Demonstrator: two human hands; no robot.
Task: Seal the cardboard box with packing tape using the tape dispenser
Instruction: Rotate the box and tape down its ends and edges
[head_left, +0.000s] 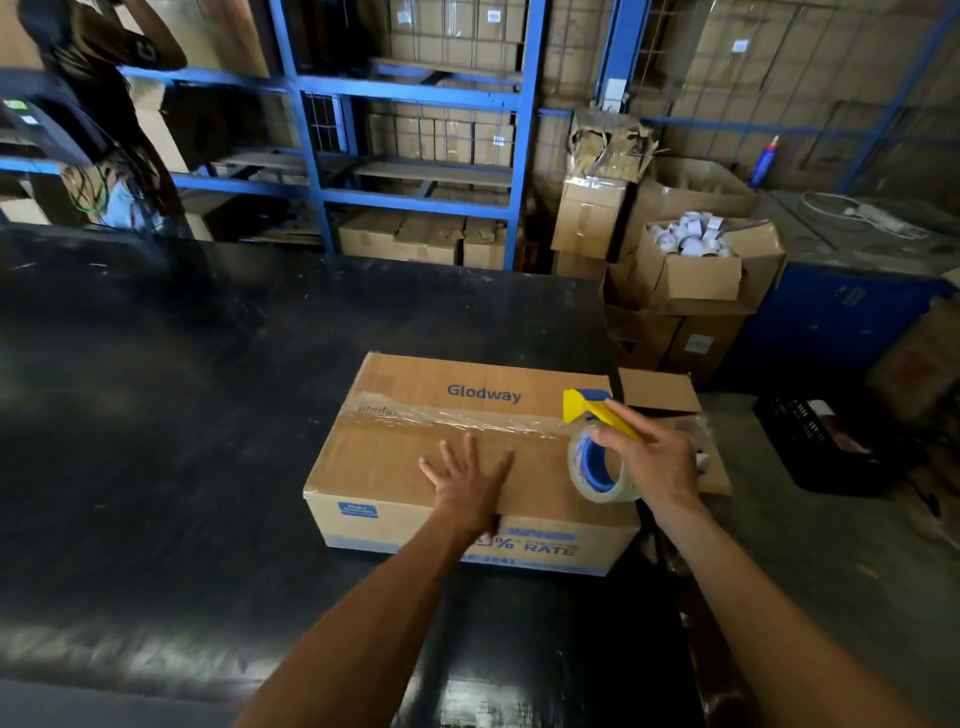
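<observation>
A brown cardboard box (395, 467) printed "Glodway" lies on the black table (182, 415), flaps closed. A strip of clear packing tape (457, 414) runs along its top seam from the left edge to the right. My left hand (470, 480) rests flat on the box top, fingers spread, thumb over the near edge. My right hand (652, 457) grips the yellow and blue tape dispenser (597, 410) with its clear roll (597, 467) at the box's right end, where the tape strip ends.
A small open carton (670, 400) stands just right of the box, off the table's edge. Stacked cartons, one filled with white rolls (685, 239), stand behind it. Blue shelving (415, 202) lines the back. A black crate (831, 447) sits on the floor at right. A person (93, 119) stands far left.
</observation>
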